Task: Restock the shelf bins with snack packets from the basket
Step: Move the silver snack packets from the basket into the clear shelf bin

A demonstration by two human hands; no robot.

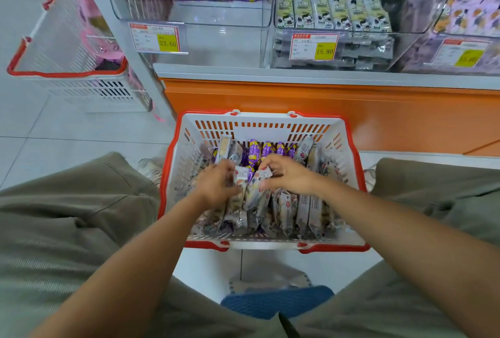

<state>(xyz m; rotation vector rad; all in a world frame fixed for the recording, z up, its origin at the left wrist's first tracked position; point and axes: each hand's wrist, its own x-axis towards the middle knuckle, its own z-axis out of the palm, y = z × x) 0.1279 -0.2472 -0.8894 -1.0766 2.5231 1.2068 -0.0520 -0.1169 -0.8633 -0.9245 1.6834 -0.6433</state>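
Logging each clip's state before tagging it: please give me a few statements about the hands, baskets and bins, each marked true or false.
1. The left hand and the right hand are both in the basket, holding pale packets. True.
2. The purple-packet bin bears the 15.80 tag. False: its tag reads 23.60.
3. The basket holds only pale packets. False: purple packets lie along its far side.
4. A second basket with a red rim stands on the floor to the left. True.
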